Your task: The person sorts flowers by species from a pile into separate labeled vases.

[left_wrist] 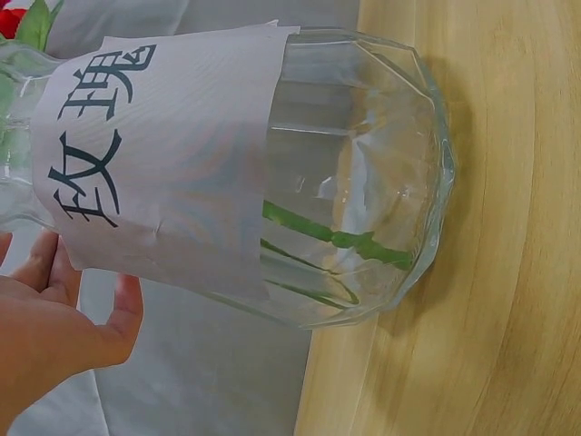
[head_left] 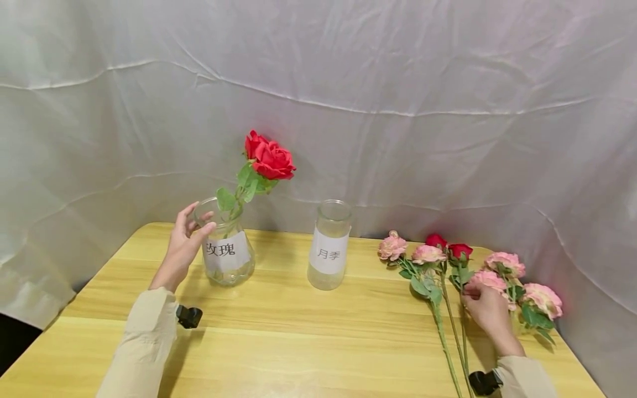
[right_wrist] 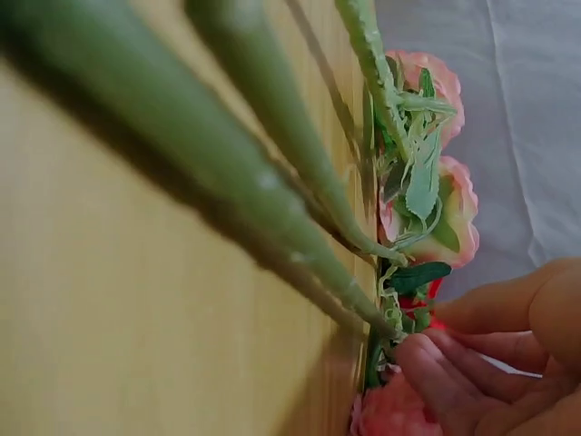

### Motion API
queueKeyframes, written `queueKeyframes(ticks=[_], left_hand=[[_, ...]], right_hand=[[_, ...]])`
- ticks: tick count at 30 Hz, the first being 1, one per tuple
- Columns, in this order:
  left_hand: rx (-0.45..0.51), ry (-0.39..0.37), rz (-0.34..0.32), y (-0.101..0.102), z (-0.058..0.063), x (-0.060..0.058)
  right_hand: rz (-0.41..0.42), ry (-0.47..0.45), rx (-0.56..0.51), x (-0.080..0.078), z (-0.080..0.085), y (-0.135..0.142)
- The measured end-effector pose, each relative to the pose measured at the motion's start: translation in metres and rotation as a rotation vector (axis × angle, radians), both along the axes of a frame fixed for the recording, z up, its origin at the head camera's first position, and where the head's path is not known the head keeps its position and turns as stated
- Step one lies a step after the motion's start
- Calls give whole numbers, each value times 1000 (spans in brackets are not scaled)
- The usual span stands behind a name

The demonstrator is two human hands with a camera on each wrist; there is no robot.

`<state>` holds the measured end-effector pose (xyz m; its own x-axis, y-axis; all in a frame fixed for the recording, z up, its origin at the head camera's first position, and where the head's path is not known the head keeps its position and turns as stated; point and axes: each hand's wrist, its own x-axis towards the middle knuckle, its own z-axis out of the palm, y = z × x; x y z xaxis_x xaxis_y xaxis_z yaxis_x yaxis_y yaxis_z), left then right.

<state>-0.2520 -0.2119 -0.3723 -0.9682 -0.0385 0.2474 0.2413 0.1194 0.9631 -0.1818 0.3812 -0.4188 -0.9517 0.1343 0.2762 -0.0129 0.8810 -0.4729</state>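
Fingers of my left hand [head_left: 180, 249] are curling round the neck of a wide, labelled glass vase [head_left: 239, 257], from which red roses [head_left: 272, 160] are leaning to the right, its base resting toward the back left of a yellowish wooden table [head_left: 278, 342]. Farther right, a slimmer labelled vase [head_left: 328, 251] is standing before the creased grey cloth [head_left: 348, 66] that is hanging behind the table, and my right hand [head_left: 489, 314] is pinching a red rose [head_left: 460, 251] by its stem, among pink flowers [head_left: 542, 298] that are lying on the wood.
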Motion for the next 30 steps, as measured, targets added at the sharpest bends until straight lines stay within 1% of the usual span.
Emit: queueKeyframes(ticks=[3, 10, 14, 17, 20, 23, 27, 30], left_hand=[[1, 3, 3, 1, 1, -1], [7, 5, 6, 3, 4, 0], [6, 5, 8, 2, 5, 0], [5, 5, 8, 2, 5, 0], [3, 2, 6, 1, 3, 0], [-1, -4, 5, 1, 0, 1], [-7, -3, 7, 1, -2, 1], [-8, 1, 12, 1, -2, 1]], right_hand=[[-8, -29, 29, -2, 1, 2], [2, -178, 58, -6, 5, 5], [29, -214, 88, -7, 5, 4], [53, -229, 87, -7, 3, 4], [41, -256, 38, -7, 0, 4], [-9, -293, -35, -6, -1, 5], [-51, -320, -163, -3, -1, 5], [-47, -329, -290, -3, 3, 4]])
